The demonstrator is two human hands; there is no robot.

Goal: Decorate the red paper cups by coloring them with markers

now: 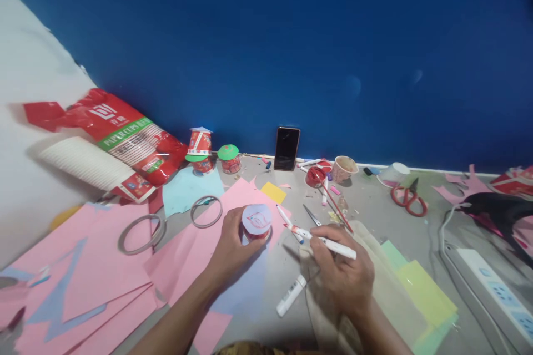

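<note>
My left hand (229, 247) is wrapped round a small red paper cup (252, 237). A pale lilac paper disc (257, 218) with a red line drawing lies on top of the cup. To the right of it, my right hand (350, 274) grips a white marker (339, 248) with a red tip, pointed left toward the disc but apart from it. Another white marker (291, 295) lies on the table between the hands. Just beyond the tip rests a blue-ended marker (283, 215). Pink paper sheets (175, 260) spread around and under my left hand.
Decorated red cups (229, 159) and a phone (287, 148) stand along the blue wall. A red bag of paper cups (125, 133) leans at left. Tape rings (207, 211), scissors (410, 199), a black glue gun (495, 205) and a power strip (495, 288) lie about.
</note>
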